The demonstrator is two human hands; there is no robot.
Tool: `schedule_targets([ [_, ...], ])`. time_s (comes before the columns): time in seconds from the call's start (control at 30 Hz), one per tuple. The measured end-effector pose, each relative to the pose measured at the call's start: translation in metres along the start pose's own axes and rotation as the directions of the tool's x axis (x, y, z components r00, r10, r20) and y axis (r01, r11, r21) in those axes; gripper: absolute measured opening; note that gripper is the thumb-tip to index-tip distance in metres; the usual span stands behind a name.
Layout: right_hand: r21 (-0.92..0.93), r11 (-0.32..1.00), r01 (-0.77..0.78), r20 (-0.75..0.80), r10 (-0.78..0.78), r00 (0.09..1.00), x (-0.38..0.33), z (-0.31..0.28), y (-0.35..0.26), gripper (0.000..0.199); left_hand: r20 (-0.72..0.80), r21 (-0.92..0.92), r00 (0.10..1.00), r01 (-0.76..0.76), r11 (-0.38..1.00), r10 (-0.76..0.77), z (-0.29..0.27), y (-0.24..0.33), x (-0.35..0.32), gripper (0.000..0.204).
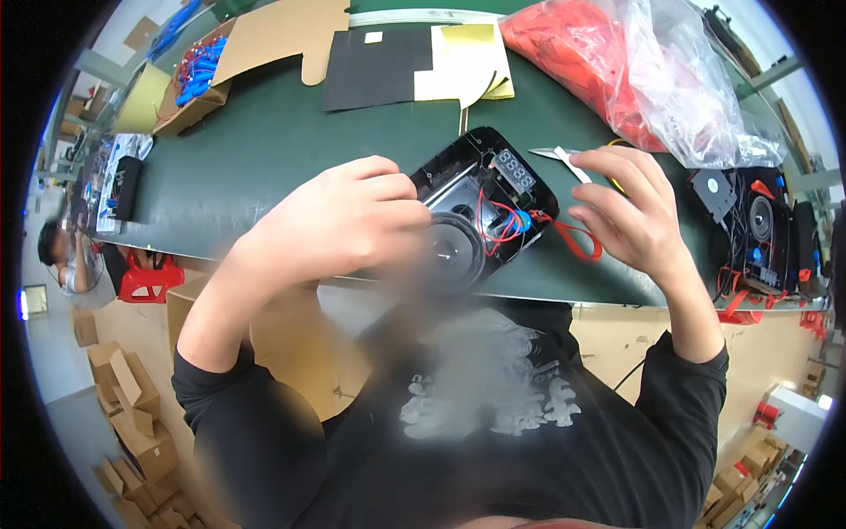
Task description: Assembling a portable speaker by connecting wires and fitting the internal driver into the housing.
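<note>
A black speaker housing [520,231] lies tilted at the table's front edge, its inside facing up. In it show a round speaker [452,250], a small digit display [513,171], red wires and a blue round part [522,220]. My left hand [348,216] is curled over the housing's left side; its fingertips are hidden. To the right of the housing my right hand [633,207] has its thumb and fingers apart. Its index fingertip is at a white strip [560,153], which overlaps scissors [542,152] with yellow handles. A red strap loop [582,250] sticks out from the housing toward my right thumb.
Black and white-yellow sheets [370,75] lie at the back beside cardboard [273,40] and a box of blue parts [201,70]. A clear bag of red items [582,62] fills the back right. Another opened speaker unit [760,220] stands right; a black part [129,188] lies left.
</note>
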State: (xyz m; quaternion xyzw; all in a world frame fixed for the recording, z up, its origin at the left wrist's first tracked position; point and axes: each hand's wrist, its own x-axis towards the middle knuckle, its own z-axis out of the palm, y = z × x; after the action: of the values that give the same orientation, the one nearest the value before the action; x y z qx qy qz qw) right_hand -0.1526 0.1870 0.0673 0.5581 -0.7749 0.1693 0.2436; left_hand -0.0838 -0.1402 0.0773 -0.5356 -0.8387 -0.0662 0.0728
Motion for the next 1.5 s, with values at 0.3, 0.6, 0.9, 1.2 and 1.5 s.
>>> schedule_targets([
  [0.3,0.039,0.999,0.028,-0.01,-0.028,1.0,-0.003,0.006,-0.002,0.026,-0.127,-0.359,0.989,0.03,0.933,-0.081,0.017,-0.014,-0.01,0.013],
  [0.6,0.075,0.997,0.032,-0.008,-0.032,0.999,0.0,0.003,-0.003,0.025,-0.003,-0.933,0.878,0.17,0.318,-0.479,0.017,-0.009,-0.021,0.013],
  [0.9,0.301,0.953,-0.029,-0.043,0.044,0.998,0.013,0.006,-0.012,0.025,0.098,-0.986,0.722,0.164,0.032,-0.685,0.013,0.0,-0.016,0.019],
  [1.2,0.341,0.939,-0.044,-0.019,0.054,0.998,0.021,0.014,-0.013,0.021,0.171,-0.978,0.668,0.203,-0.044,-0.724,0.013,0.002,-0.01,0.017],
  [1.5,0.042,0.991,-0.129,0.015,0.128,0.992,0.044,0.032,0.033,0.015,-0.048,-0.882,0.807,0.242,0.404,-0.588,0.02,0.008,-0.013,0.008],
])
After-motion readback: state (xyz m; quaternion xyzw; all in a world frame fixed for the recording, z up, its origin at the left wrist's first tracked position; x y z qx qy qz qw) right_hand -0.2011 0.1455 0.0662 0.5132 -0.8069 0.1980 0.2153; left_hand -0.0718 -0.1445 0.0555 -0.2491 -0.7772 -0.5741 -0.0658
